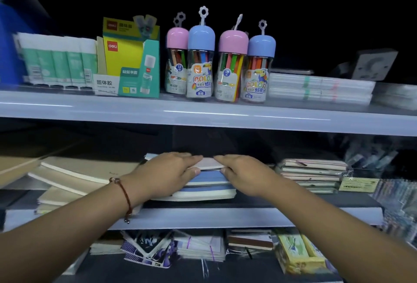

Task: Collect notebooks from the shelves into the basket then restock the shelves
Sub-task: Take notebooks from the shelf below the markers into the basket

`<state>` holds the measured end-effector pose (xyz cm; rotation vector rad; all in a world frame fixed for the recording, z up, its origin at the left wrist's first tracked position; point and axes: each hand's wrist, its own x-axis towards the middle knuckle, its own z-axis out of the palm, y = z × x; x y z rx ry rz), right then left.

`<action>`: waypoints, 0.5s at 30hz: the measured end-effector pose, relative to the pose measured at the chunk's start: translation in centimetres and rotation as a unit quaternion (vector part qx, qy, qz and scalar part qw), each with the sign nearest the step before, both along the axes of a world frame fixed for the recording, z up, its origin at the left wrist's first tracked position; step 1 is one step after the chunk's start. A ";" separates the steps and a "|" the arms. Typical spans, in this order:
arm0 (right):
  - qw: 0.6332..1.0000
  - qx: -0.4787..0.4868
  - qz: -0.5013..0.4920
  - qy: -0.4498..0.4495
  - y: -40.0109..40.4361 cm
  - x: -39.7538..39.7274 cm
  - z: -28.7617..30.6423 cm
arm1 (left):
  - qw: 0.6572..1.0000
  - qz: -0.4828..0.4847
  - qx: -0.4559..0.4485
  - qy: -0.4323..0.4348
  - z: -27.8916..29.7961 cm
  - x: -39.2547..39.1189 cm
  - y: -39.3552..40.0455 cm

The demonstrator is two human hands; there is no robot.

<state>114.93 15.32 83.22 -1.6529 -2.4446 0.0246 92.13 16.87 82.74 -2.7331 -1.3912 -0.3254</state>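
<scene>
Carefully now, I should square the notebook stack (206, 183) on the middle shelf (203, 217) by pressing evenly from both sides. My left hand (167, 173) and right hand (243, 173) reach forward, fingers lying flat on top, thumbs pinching the top pink notebook (208, 162).

Stack of blue and pink notebooks (206, 187) lying flat on middle shelf (203, 216), spines facing out.

Glossy shelves, paper goods

Shelf edge (203, 113) smooth, glossy; crayon jars (200, 61) clear plastic; notebooks (207, 183) matt paper; glue box (130, 61) card.
</scene>
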 end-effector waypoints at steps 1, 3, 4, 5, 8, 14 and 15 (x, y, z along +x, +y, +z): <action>1.000 0.003 0.003 0.001 -0.3 -0.1 0.1 | 1.000 0.003 0.001 -0.011 -0.1 -0.3 -0.5; 0.999 0.030 0.018 0.003 -1.2 -0.5 0.2 | 0.999 0.014 0.027 -0.018 -0.4 -1.4 -1.7; 0.998 0.047 0.032 0.012 -1.9 -1.0 0.2 | 0.999 0.021 0.045 -0.017 -0.7 -2.3 -2.5; 0.996 0.063 0.054 0.028 -2.7 -1.7 0.2 | 0.998 0.031 0.061 -0.015 -1.1 -3.4 -3.4; 0.981 0.085 0.166 0.058 -5.7 -5.3 -0.4 | 0.991 0.079 0.105 -0.020 -3.0 -7.9 -6.9; 0.921 -0.004 0.389 -0.021 -8.0 -16.5 -5.9 | 0.953 0.299 0.025 -0.028 -9.9 -18.5 -16.6; 0.910 -0.019 0.411 -0.040 -7.9 -18.6 -7.2 | 0.941 0.337 0.005 -0.022 -11.2 -20.2 -18.3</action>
